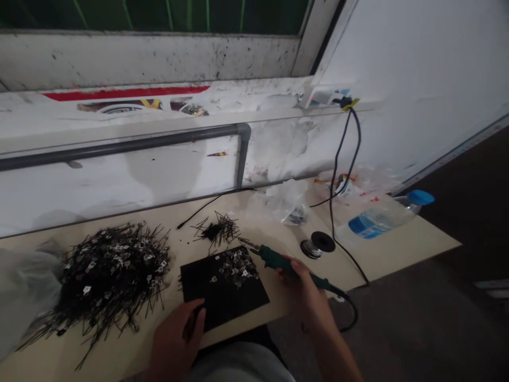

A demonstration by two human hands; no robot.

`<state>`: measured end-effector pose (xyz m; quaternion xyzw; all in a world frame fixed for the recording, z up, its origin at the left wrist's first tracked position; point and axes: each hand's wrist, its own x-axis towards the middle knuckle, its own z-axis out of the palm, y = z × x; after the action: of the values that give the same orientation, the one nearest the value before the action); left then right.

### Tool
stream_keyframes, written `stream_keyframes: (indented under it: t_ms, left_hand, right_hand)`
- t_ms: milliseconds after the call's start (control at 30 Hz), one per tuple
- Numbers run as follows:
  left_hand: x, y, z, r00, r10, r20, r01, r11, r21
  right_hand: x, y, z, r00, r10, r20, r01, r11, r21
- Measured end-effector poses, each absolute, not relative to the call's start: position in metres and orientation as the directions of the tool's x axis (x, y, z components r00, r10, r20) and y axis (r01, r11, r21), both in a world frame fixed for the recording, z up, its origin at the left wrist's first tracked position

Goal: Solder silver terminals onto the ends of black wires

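My right hand (302, 286) is wrapped round a green soldering iron (278, 260), its metal tip pointing left above the far right corner of a black board (222, 307). Small metal tabs (236, 265) lie heaped on that board. By the board's near left edge, my left hand (178, 334) is closed, thumb and fingers together; what they pinch is dark and I cannot make it out. Behind the board sits a small bunch of thin black wires (217, 231). A spool of solder (317, 245) stands to the right of the iron's tip.
A large pile of black wires with metal tabs (115, 270) covers the left side of the table, beside a clear plastic bag (27, 292). At right lies a water bottle (374, 220) with a blue cap. A black cord (338, 175) hangs from the wall socket (326, 97) onto the tabletop.
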<state>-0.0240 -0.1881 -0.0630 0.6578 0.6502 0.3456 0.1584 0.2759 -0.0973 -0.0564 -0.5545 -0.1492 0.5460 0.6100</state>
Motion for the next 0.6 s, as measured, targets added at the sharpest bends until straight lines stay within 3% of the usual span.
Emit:
stream_keyframes:
  t_ms: [367, 600]
  left_hand:
    - [-0.0283, -0.1842, -0.0627, -0.046, 0.947, 0.317, 0.766, -0.171, 0.62]
    - [-0.0297, -0.1826, -0.0653, -0.014, 0.956, 0.294, 0.778, -0.174, 0.604]
  right_hand:
    - [0.2729, -0.0966, -0.0528, 0.299, 0.826, -0.478, -0.51, -0.285, -0.811]
    - [0.28, -0.1058, -0.0512, 0.195, 0.773, -0.604, -0.615, -0.383, -0.689]
